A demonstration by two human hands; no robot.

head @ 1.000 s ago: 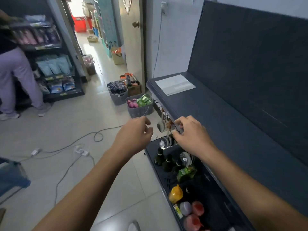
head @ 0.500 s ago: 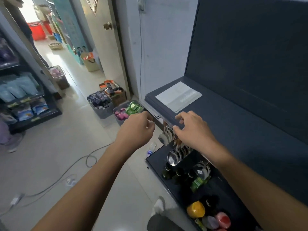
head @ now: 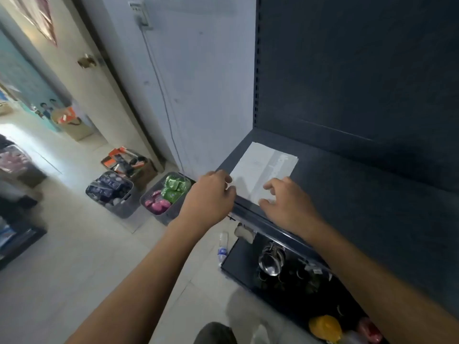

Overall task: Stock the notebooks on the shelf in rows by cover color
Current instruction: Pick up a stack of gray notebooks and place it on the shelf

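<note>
A white notebook (head: pixel 264 167) lies flat at the left end of the dark blue shelf (head: pixel 372 207). My left hand (head: pixel 211 197) hovers at the shelf's front edge, its fingertips at the notebook's near left corner. My right hand (head: pixel 285 204) rests over the notebook's near right corner with fingers spread. Neither hand visibly grips anything. The rest of the shelf board is bare, and its back panel rises behind.
A lower shelf (head: pixel 238 259) holds metal cups, bottles and a yellow item (head: pixel 325 327). On the floor stand a grey bin of green and pink packs (head: pixel 166 197), another grey bin (head: pixel 110 192), a cardboard box (head: pixel 129 163) and a water bottle (head: pixel 222 247).
Both hands rose from the hooks under the shelf edge to the white notebook on top. The view swung to the right and closer to the shelf.
</note>
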